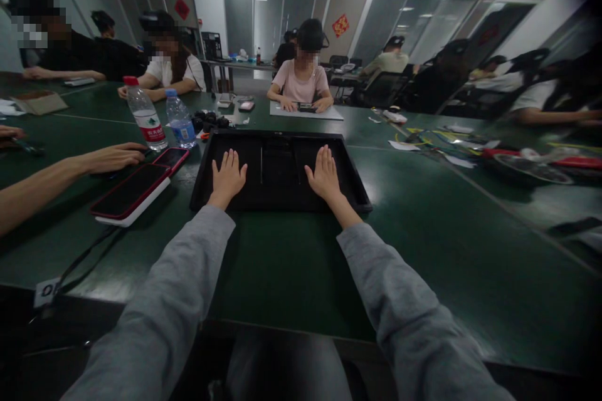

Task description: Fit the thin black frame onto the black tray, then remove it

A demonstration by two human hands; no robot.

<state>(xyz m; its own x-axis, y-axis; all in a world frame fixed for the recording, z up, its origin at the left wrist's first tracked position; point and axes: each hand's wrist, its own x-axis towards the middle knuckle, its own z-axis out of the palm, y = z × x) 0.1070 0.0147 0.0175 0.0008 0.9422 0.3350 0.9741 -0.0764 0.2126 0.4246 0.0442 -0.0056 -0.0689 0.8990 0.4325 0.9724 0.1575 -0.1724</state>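
Observation:
A flat black tray (350, 185) lies on the green table (291, 263) straight in front of me. My left hand (227, 177) rests palm down on the tray's left part, fingers spread. On the tray's right part my right hand (323, 173) lies flat the same way. Neither hand holds anything. Both my arms are in grey sleeves. A darker rectangular section (279, 166) sits in the tray between my hands.
Left of the tray lie a red-edged tablet (129, 193) and a phone (172, 157), with another person's hand (115, 156) beside them. Two water bottles (145, 114) stand behind. Other people sit around the table. Cables and papers (437, 141) lie at right.

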